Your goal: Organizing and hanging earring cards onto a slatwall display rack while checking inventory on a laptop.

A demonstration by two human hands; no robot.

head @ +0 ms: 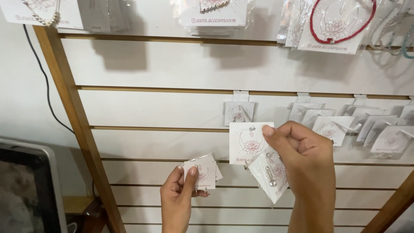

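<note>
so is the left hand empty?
No, the left hand pinches a small stack of white jewellery cards between thumb and fingers, in front of the slatted display wall.

Left hand [180, 190]: raised, fingers upright, thumb pinched closed vs. fingers. Right hand [297, 149]: higher, wrist bent, fingers curled, thumb/forefinger pinched.

A white slatwall panel [172, 69] with a wooden frame [73, 116] stands against a white wall [19, 86] (black cable [45, 86] trailing down).
</note>
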